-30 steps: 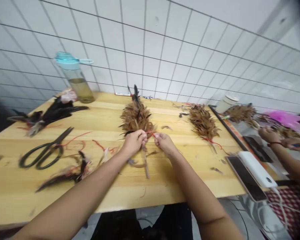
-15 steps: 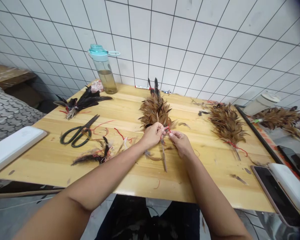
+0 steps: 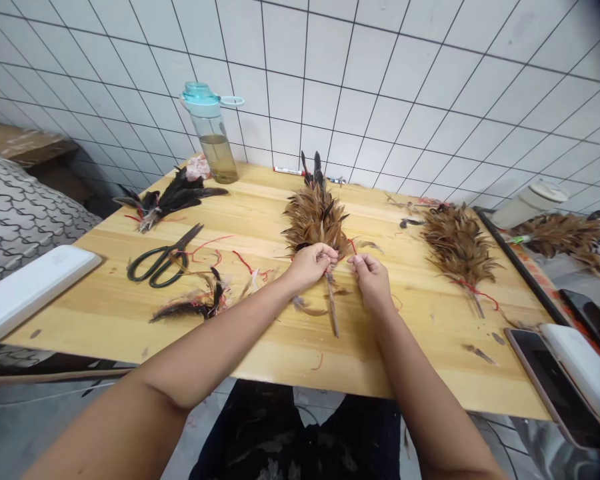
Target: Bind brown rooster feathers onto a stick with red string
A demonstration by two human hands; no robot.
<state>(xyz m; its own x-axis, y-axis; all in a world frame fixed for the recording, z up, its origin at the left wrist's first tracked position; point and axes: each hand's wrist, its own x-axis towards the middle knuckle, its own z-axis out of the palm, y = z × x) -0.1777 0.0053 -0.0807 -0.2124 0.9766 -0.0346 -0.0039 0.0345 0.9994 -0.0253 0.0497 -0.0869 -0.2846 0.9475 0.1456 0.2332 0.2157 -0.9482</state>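
Observation:
A brown feather duster point(image 3: 316, 217) with dark tips lies in the middle of the table, its thin stick point(image 3: 333, 307) toward me. My left hand point(image 3: 311, 265) is closed around the base of the feathers, where they meet the stick. Just right of it, my right hand point(image 3: 370, 275) pinches a red string point(image 3: 353, 247), whose short end rises above the fingertips. The binding under my left fingers is mostly hidden. Loose feathers point(image 3: 307, 307) lie beside the stick.
Black scissors point(image 3: 165, 257), a bunch of black feathers point(image 3: 173, 200) and feather scraps point(image 3: 195, 303) lie left. A water bottle point(image 3: 214, 143) stands behind. Another feather duster point(image 3: 457, 247) and a phone point(image 3: 550, 380) lie right; a white case point(image 3: 40, 290) is at far left.
My right hand has moved slightly right, away from my left, with the red string in its fingers. My left hand stays at the feather base. The view has shifted a little.

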